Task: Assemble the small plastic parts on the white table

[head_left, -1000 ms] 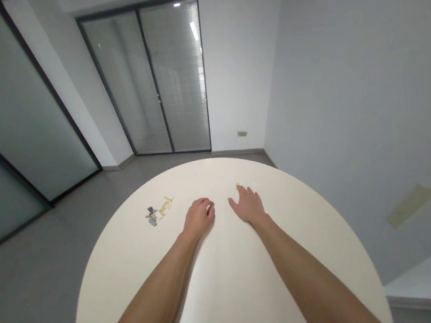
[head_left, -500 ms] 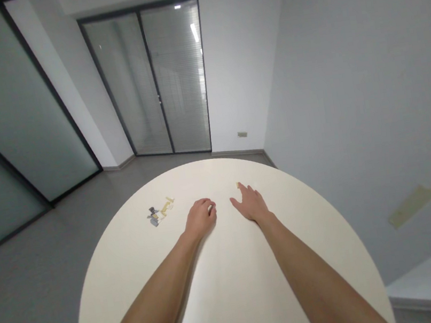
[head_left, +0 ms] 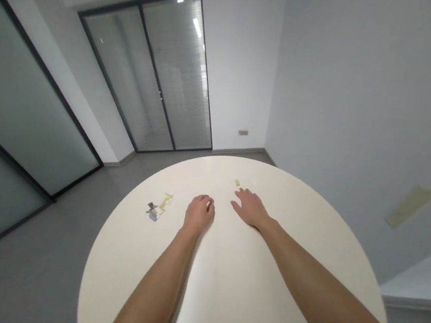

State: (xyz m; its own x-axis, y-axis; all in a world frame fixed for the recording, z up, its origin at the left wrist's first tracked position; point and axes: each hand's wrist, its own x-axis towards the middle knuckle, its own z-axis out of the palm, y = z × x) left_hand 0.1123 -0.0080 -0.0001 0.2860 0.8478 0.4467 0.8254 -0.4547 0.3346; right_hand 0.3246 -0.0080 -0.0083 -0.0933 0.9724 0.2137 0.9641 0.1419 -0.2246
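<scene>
On the round white table [head_left: 231, 294] I see a small yellow piece [head_left: 237, 183] just beyond the right hand [head_left: 250, 207], whose fingers are spread; the left hand [head_left: 199, 213] is loosely curled, I cannot tell if around something; grey and yellow pieces [head_left: 162, 208] lie left of it.

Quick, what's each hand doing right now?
Left hand: loosely curled; can't tell if holding anything.
Right hand: open, near the small yellow rectangular piece.

L grip [head_left: 199, 213] & R grip [head_left: 251, 208] — bare, w/ bare, tapered forearms [head_left: 156, 283]
</scene>
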